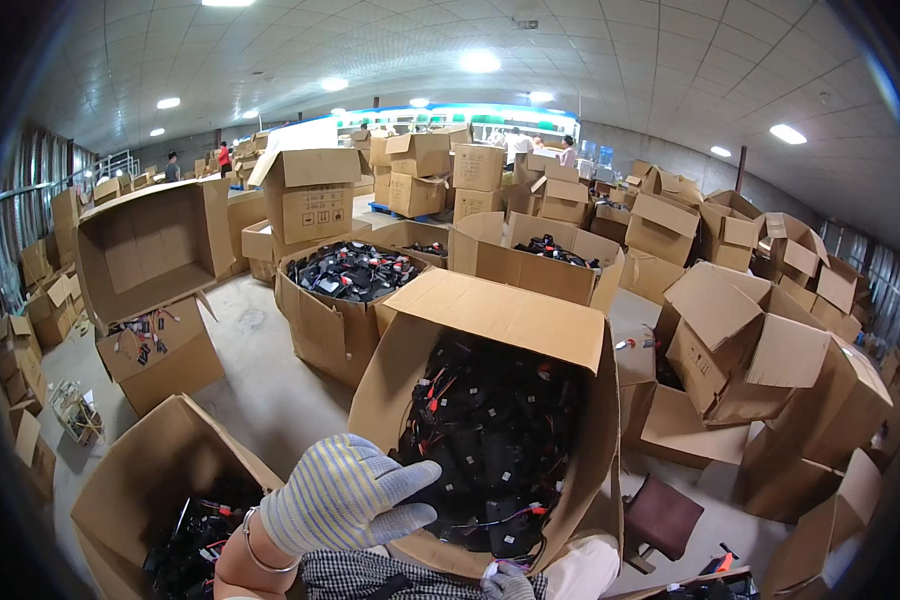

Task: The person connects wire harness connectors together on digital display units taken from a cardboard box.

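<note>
You face a warehouse floor [270,390] crowded with open cartons, their flaps up so the contents stay reachable. The big carton [490,400] right in front of you leans toward you, which puts its load of black parts with red wires [490,440] within easy reach. Your gloved left hand [345,495] rests on its near rim, fingers loosely spread, holding nothing. Your right hand [508,582] barely shows at the bottom edge; I cannot tell its grip.
</note>
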A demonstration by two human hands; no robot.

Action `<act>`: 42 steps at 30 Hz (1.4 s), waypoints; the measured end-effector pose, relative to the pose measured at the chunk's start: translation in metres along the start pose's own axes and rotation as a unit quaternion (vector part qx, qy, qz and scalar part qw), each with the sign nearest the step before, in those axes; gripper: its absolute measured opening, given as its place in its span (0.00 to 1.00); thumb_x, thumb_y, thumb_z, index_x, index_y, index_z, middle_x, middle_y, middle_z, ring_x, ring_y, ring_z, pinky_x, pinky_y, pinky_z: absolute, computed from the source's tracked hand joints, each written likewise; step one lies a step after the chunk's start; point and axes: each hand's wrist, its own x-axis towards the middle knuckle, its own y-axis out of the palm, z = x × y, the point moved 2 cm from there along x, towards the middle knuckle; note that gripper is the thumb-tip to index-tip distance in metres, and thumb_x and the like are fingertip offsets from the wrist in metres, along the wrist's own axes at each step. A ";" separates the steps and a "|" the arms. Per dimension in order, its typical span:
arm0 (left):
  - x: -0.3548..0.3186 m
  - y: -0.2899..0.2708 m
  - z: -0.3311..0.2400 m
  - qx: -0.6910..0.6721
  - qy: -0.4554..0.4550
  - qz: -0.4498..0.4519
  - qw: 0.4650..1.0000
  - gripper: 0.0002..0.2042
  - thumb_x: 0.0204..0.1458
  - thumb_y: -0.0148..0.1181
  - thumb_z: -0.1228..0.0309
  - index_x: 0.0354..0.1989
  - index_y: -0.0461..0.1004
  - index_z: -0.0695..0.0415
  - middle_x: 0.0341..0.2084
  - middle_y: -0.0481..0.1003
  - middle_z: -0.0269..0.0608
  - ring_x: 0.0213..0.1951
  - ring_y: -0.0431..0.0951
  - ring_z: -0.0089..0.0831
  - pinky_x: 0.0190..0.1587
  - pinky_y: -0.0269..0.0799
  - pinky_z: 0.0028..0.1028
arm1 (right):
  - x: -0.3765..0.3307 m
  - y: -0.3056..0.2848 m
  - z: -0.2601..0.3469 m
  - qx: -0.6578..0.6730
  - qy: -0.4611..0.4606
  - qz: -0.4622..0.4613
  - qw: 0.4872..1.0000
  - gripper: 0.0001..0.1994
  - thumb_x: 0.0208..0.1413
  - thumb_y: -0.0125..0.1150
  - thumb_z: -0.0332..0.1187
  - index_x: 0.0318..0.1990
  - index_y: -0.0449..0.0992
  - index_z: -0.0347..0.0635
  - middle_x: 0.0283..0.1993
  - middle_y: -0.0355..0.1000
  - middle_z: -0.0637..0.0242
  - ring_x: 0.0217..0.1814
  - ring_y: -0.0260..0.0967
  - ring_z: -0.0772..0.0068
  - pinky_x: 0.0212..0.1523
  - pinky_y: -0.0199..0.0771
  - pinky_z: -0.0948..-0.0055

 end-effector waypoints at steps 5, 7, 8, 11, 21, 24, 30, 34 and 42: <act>-0.018 0.024 -0.001 -0.036 -0.004 0.045 0.998 0.17 0.42 0.64 0.62 0.40 0.74 0.56 0.17 0.73 0.40 0.20 0.74 0.37 0.26 0.68 0.31 | -0.006 -0.031 0.052 0.102 -0.091 0.069 0.988 0.11 0.51 0.55 0.34 0.39 0.75 0.37 0.48 0.69 0.54 0.53 0.63 0.52 0.52 0.65 0.59; -0.017 0.066 0.010 -0.045 0.005 0.142 0.989 0.16 0.46 0.60 0.62 0.41 0.73 0.58 0.17 0.73 0.42 0.21 0.74 0.40 0.26 0.69 0.33 | -0.006 -0.032 0.047 0.136 -0.053 0.079 0.986 0.11 0.51 0.55 0.34 0.39 0.75 0.37 0.48 0.69 0.54 0.53 0.63 0.52 0.52 0.65 0.60; -0.020 0.084 0.009 -0.073 -0.003 0.191 0.979 0.16 0.49 0.56 0.61 0.42 0.72 0.59 0.20 0.74 0.44 0.24 0.75 0.42 0.29 0.70 0.34 | -0.007 -0.035 0.050 0.170 -0.034 0.092 0.980 0.11 0.51 0.55 0.34 0.39 0.75 0.37 0.48 0.69 0.54 0.53 0.63 0.53 0.52 0.65 0.61; -0.039 0.145 0.011 -0.216 0.043 0.241 0.945 0.17 0.52 0.53 0.61 0.46 0.70 0.59 0.32 0.75 0.49 0.37 0.75 0.43 0.41 0.70 0.35 | -0.005 -0.048 0.063 0.265 0.016 0.129 0.955 0.11 0.51 0.54 0.34 0.39 0.75 0.37 0.49 0.69 0.54 0.54 0.63 0.55 0.52 0.65 0.63; -0.095 0.202 -0.025 -0.362 -0.050 0.259 0.894 0.25 0.55 0.48 0.54 0.57 0.64 0.56 0.49 0.68 0.51 0.52 0.67 0.45 0.53 0.62 0.40 | -0.008 -0.070 0.074 0.433 0.153 0.167 0.872 0.11 0.53 0.53 0.35 0.38 0.75 0.36 0.46 0.68 0.57 0.50 0.64 0.62 0.49 0.65 0.70; -0.112 0.211 -0.020 -0.317 -0.103 0.279 0.901 0.24 0.54 0.50 0.53 0.54 0.66 0.55 0.43 0.73 0.50 0.44 0.72 0.44 0.47 0.66 0.39 | -0.024 -0.057 0.059 0.422 0.187 0.168 0.871 0.11 0.54 0.53 0.36 0.38 0.75 0.37 0.42 0.68 0.59 0.46 0.63 0.66 0.46 0.65 0.72; -0.130 0.215 -0.020 -0.341 -0.165 0.248 0.892 0.20 0.55 0.48 0.55 0.51 0.70 0.52 0.37 0.75 0.48 0.38 0.74 0.43 0.49 0.65 0.37 | -0.002 -0.034 0.046 0.395 0.224 0.207 0.866 0.12 0.56 0.52 0.37 0.38 0.74 0.38 0.34 0.68 0.65 0.38 0.63 0.74 0.40 0.64 0.77; -0.155 0.226 -0.026 -0.336 -0.163 0.259 0.891 0.20 0.56 0.46 0.55 0.50 0.70 0.54 0.43 0.73 0.50 0.46 0.72 0.43 0.59 0.56 0.36 | 0.016 -0.054 0.085 0.407 0.242 0.250 0.844 0.14 0.58 0.51 0.42 0.39 0.73 0.40 0.32 0.66 0.69 0.37 0.59 0.79 0.39 0.62 0.79; -0.161 0.239 -0.026 -0.320 -0.141 0.216 0.911 0.18 0.56 0.45 0.56 0.43 0.70 0.59 0.39 0.71 0.53 0.43 0.70 0.46 0.50 0.58 0.37 | 0.027 -0.036 0.060 0.403 0.216 0.333 0.825 0.14 0.59 0.51 0.43 0.41 0.73 0.42 0.34 0.67 0.67 0.39 0.60 0.79 0.42 0.62 0.78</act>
